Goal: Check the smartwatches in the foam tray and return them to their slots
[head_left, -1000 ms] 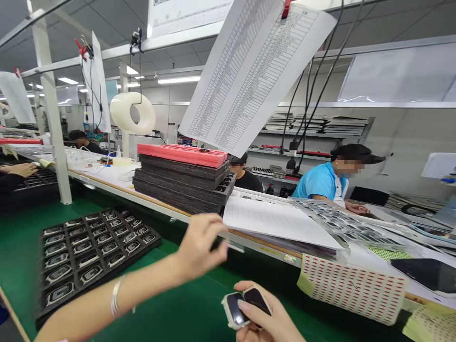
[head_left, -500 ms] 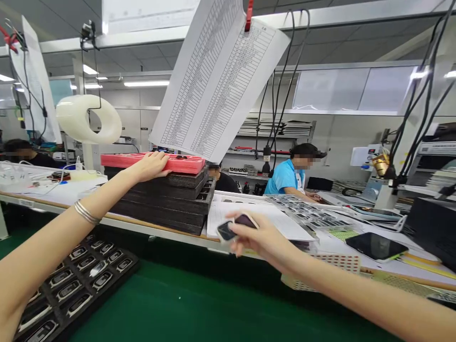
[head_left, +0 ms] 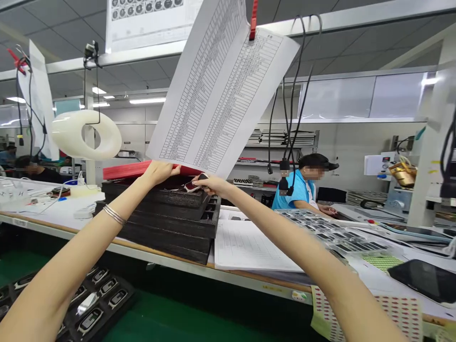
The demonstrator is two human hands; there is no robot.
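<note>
- Left hand [head_left: 161, 172]: gripping red tray [head_left: 125, 170], tilted up
- Right hand [head_left: 216, 185]: grasping watch [head_left: 192, 186], just right of left
- Black trays [head_left: 171, 230]: stacked below both hands

The ceiling [head_left: 67, 40] is made of dark grey panels, and under it a long tube light [head_left: 147, 100] gives a white glow; some shorter lights are on the left. The back wall [head_left: 356, 147] is pale grey. In front of it, toward the middle, a shelf [head_left: 261, 146] carries piles of flat items. At upper right there are glossy pale panels [head_left: 395, 97], and a white post [head_left: 427, 175] stands near. A metal rail [head_left: 142, 52] crosses overhead. The white tabletop [head_left: 64, 210] has a brown edge, and below it lies a green surface [head_left: 160, 313].
</note>
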